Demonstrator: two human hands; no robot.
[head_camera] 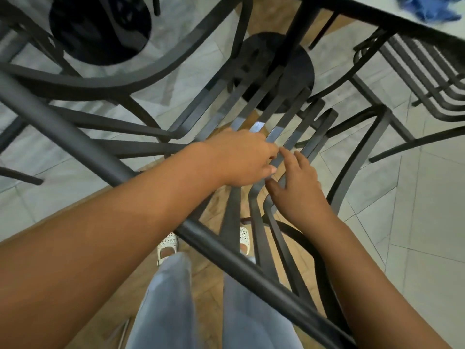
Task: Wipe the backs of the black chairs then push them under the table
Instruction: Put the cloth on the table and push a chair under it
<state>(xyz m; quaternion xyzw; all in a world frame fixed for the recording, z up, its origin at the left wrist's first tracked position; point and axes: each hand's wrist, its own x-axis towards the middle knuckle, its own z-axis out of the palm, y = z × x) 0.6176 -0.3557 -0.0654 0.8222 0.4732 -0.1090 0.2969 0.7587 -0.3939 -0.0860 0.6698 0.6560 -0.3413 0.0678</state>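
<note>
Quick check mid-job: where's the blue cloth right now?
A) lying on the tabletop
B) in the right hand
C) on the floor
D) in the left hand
A: the blue cloth lies on the tabletop, while the left hand and right hand are both on the chair slats without it.

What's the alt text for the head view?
Both bare hands, left hand and right hand, rest on the slatted seat of a black metal chair beside a grey table, where a crumpled blue cloth lies.

From my station I can read no lettering, label, brand mark, number or sign on anything in view, chairs (pixel 264 137) and worktop (pixel 377 11) included.
</note>
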